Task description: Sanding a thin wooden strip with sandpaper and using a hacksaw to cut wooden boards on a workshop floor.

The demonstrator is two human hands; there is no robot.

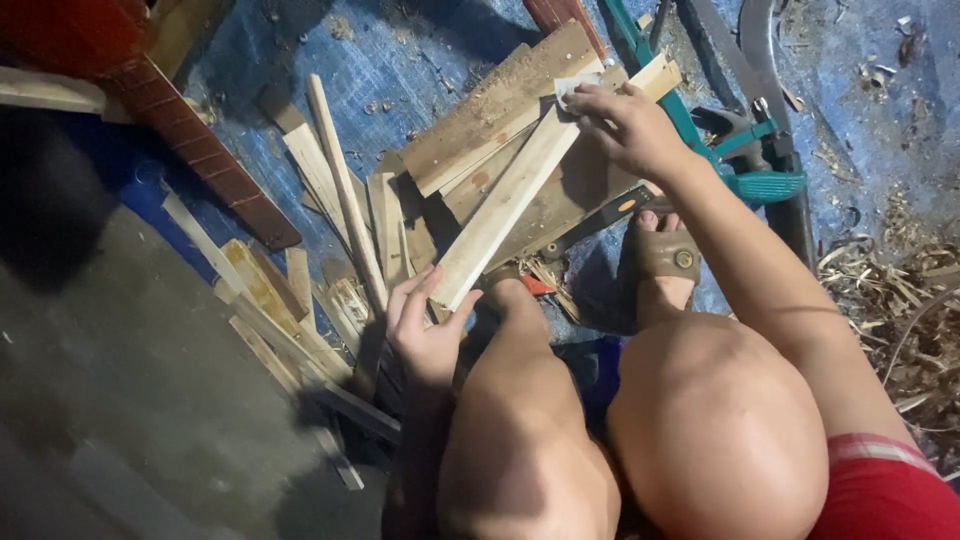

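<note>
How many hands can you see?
2. The left hand holds the near end of the pale wood strip; the right hand presses a small pale pad on its far end. None look hidden.

Slat (520,185) lies across boards (500,100).

A floor with a blue sheet and lots of wood on it

The floor (130,400) is grey and bare at the left. A blue sheet (400,60) covers the rest of it. On the sheet lie flat boards (500,110), thin wood sticks (345,190) and small offcuts (265,290). Curly wood shavings (900,300) are piled at the right. A green-handled saw (700,130) lies near the top.
</note>
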